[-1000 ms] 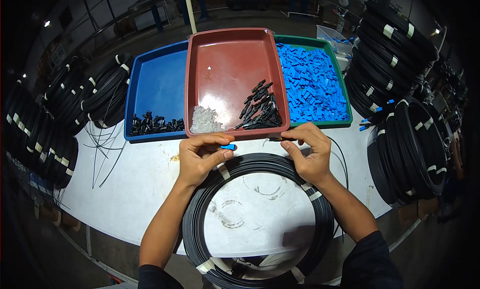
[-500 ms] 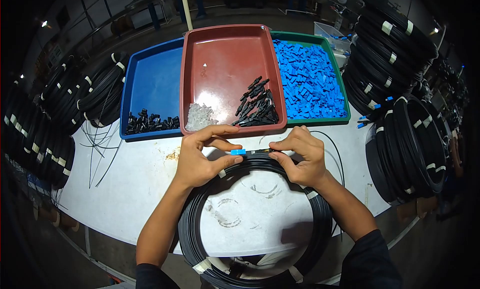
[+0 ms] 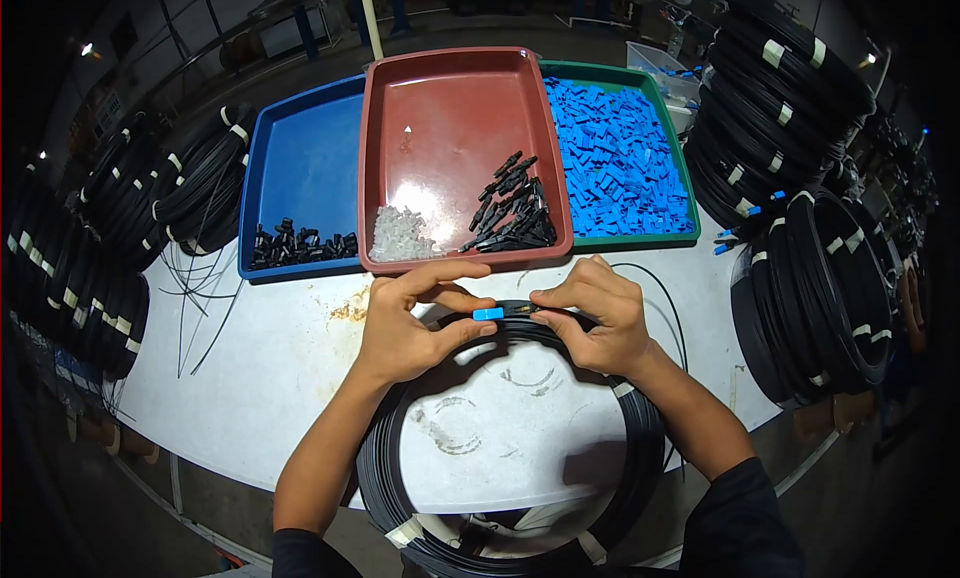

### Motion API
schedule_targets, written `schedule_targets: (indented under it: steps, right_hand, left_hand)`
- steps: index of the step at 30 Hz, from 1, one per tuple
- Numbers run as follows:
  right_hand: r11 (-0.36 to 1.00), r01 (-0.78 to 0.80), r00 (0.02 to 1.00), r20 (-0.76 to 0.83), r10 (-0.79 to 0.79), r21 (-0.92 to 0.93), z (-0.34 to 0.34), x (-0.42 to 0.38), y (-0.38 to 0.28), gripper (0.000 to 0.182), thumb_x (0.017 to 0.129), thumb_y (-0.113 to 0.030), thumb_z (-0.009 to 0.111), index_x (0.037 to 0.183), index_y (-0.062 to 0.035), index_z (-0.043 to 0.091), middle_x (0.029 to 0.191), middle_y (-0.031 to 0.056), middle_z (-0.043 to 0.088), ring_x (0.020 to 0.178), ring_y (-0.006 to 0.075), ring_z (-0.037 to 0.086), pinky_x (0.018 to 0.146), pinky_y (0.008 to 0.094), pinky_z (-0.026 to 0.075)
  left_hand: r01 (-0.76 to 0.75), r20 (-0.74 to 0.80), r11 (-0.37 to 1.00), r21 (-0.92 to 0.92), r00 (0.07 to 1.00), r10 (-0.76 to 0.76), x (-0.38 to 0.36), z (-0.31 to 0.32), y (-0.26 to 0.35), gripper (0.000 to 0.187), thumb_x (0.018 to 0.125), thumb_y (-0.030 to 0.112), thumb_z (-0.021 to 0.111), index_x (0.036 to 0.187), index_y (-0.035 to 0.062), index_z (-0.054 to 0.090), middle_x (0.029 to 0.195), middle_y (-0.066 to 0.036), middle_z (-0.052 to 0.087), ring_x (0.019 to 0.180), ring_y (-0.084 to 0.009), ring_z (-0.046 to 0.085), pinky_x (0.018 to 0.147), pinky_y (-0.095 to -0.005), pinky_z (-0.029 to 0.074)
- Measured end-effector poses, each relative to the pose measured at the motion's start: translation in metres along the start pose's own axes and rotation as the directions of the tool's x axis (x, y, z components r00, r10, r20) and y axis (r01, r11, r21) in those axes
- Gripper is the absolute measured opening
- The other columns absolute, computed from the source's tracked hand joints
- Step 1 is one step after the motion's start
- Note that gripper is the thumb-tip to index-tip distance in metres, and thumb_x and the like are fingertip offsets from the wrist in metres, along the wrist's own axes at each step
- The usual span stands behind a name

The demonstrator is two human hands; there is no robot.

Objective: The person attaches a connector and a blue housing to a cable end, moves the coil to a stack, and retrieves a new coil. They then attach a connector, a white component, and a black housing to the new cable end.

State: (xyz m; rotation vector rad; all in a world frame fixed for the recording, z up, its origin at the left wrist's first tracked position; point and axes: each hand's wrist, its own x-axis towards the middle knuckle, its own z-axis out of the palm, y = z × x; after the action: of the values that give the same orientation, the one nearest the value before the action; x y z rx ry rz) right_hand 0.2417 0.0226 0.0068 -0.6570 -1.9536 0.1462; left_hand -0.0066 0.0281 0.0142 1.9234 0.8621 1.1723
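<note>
Between thumb and fingertip, my left hand [image 3: 405, 323] pinches a small blue connector housing [image 3: 488, 315]. My right hand [image 3: 605, 318] grips a slim black connector body [image 3: 518, 309] from its right side. The two pieces meet end to end in line, and the black body's left end is right at the blue housing. Below both hands lies a large coil of black cable [image 3: 645, 428], bound with pale tape and overhanging the table's front edge. A loose loop of black cable [image 3: 683, 338] curves out to the right of my right hand.
Behind my hands stand a blue tray [image 3: 305, 128] with black parts, a red tray [image 3: 455, 108] with clear pieces and black connector bodies, and a green tray [image 3: 690, 203] full of blue housings. Cable coils [image 3: 205, 183] are stacked left, and more coils [image 3: 820, 288] right, on the white table [image 3: 250, 378].
My left hand has shifted slightly right and down with the blue housing. Both hands are closer together, and less of the black connector body shows between them.
</note>
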Motion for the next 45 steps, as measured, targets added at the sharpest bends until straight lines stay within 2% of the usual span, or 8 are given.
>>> schedule_targets:
  steps: [6,8,12,16,21,24,30,45]
  right_hand:
    - [0.999,-0.027,0.999,0.038,0.027,0.019,0.001,0.000,-0.001,0.019,0.071,-0.003,0.085,0.087,-0.0011,0.075,0.075,0.0087,0.069,0.060,0.0188,0.056,0.055,0.0315,0.042]
    - [1.000,0.018,0.998,0.053,-0.019,0.025,0.002,0.001,-0.002,0.022,0.073,-0.007,0.086,0.089,-0.0014,0.073,0.076,0.0084,0.068,0.060,0.0190,0.056,0.052,0.0313,0.043]
    - [0.999,-0.031,0.999,0.025,0.030,0.039,0.004,-0.002,-0.001,0.023,0.075,-0.011,0.086,0.091,-0.0026,0.072,0.076,0.0085,0.068,0.060,0.0194,0.056,0.054,0.0321,0.043]
    - [0.984,-0.064,0.995,0.060,0.075,-0.164,-0.001,0.003,-0.006,0.029,0.075,-0.024,0.085,0.086,-0.0030,0.068,0.077,0.0061,0.066,0.071,0.0252,0.060,0.069,0.0378,0.045]
    - [0.995,-0.092,0.994,0.059,0.091,0.023,0.005,0.000,-0.002,0.018,0.078,-0.006,0.083,0.091,-0.0011,0.071,0.076,0.0095,0.066,0.061,0.0202,0.058,0.055,0.0322,0.045]
    - [0.994,-0.111,0.992,0.067,0.112,-0.021,0.003,0.001,-0.008,0.018,0.077,-0.004,0.081,0.090,-0.0001,0.069,0.077,0.0110,0.065,0.069,0.0273,0.063,0.062,0.0378,0.050]
    - [0.999,-0.038,0.996,0.085,0.041,-0.038,0.005,0.001,-0.011,0.018,0.077,-0.004,0.081,0.090,-0.0002,0.068,0.075,0.0110,0.063,0.065,0.0278,0.062,0.059,0.0378,0.049]
    - [0.999,0.041,0.997,0.067,-0.041,0.002,0.007,0.002,-0.006,0.018,0.075,0.003,0.080,0.088,-0.0004,0.068,0.069,0.0088,0.061,0.057,0.0218,0.057,0.051,0.0340,0.042]
  left_hand:
    - [-0.030,-0.014,0.999,0.024,0.999,0.031,-0.002,0.005,0.003,0.050,0.071,0.003,0.089,0.117,0.0003,0.071,0.090,-0.012,0.079,0.090,-0.0161,0.076,0.091,-0.0295,0.052]
    - [-0.165,0.057,0.971,0.170,0.986,0.158,0.000,0.003,0.005,0.049,0.072,0.003,0.089,0.118,0.0005,0.072,0.091,-0.011,0.079,0.088,-0.0140,0.076,0.086,-0.0277,0.052]
    - [-0.163,-0.005,0.981,0.107,0.986,0.164,-0.001,0.007,0.002,0.047,0.074,0.010,0.089,0.118,0.0013,0.074,0.093,-0.008,0.080,0.084,-0.0098,0.069,0.077,-0.0267,0.052]
    - [-0.171,-0.030,0.980,0.102,0.984,0.175,-0.001,0.007,0.004,0.046,0.074,0.007,0.087,0.118,0.0010,0.073,0.091,-0.008,0.079,0.085,-0.0114,0.072,0.080,-0.0265,0.052]
    - [-0.199,-0.061,0.972,0.123,0.976,0.207,-0.001,0.006,0.002,0.044,0.074,0.003,0.086,0.116,0.0007,0.074,0.091,-0.009,0.079,0.087,-0.0128,0.074,0.080,-0.0253,0.053]
    - [-0.167,-0.051,0.982,0.084,0.984,0.172,-0.001,0.006,0.002,0.041,0.075,0.002,0.086,0.114,0.0003,0.074,0.095,-0.011,0.079,0.089,-0.0149,0.076,0.080,-0.0245,0.055]
    - [-0.146,-0.050,0.988,0.059,0.988,0.149,-0.002,0.008,0.000,0.040,0.075,0.003,0.086,0.113,0.0002,0.074,0.100,-0.013,0.078,0.092,-0.0197,0.077,0.083,-0.0276,0.059]
    - [-0.150,0.021,0.988,0.021,0.988,0.150,-0.002,0.010,0.006,0.043,0.075,0.000,0.084,0.117,-0.0005,0.073,0.102,-0.015,0.077,0.087,-0.0173,0.077,0.079,-0.0270,0.059]
